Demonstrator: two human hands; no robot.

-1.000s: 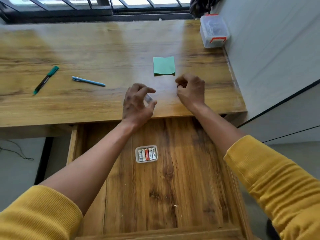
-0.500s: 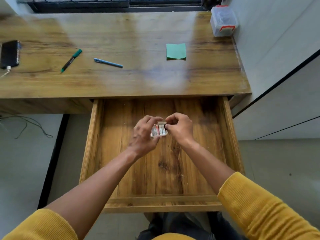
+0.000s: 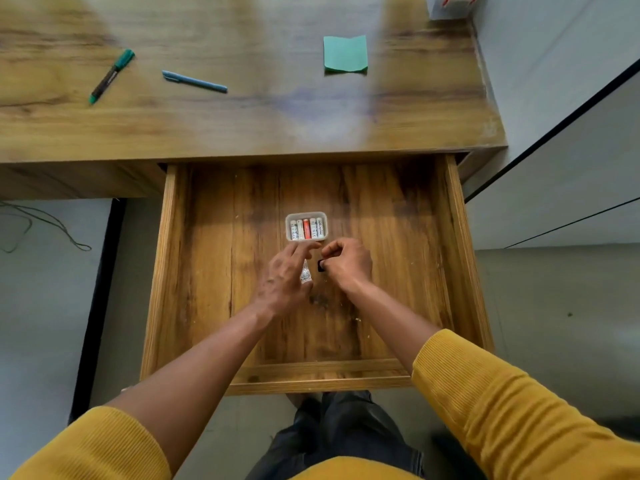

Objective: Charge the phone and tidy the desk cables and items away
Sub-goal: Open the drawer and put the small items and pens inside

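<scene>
The wooden drawer (image 3: 173,271) stands pulled out below the desk. A small clear case of batteries (image 3: 306,226) lies on the drawer bottom. Just in front of it, my left hand (image 3: 282,280) holds a small clear piece (image 3: 305,273) between thumb and fingers, its index finger stretched toward the case. My right hand (image 3: 348,263) pinches a small black item (image 3: 321,266) beside it. The two hands are close together and neither touches the case. No phone is in view.
On the desk (image 3: 242,126) lie a green marker (image 3: 112,75), a blue pen (image 3: 194,81) and a green sticky note (image 3: 345,54). A clear box with a red latch (image 3: 450,5) sits at the back right by the wall. Loose cable (image 3: 41,226) trails on the floor at left.
Half a second ago both hands held the battery case over the drawer; now it lies on the drawer bottom and the hands have drawn back toward me. The view has tilted down.
</scene>
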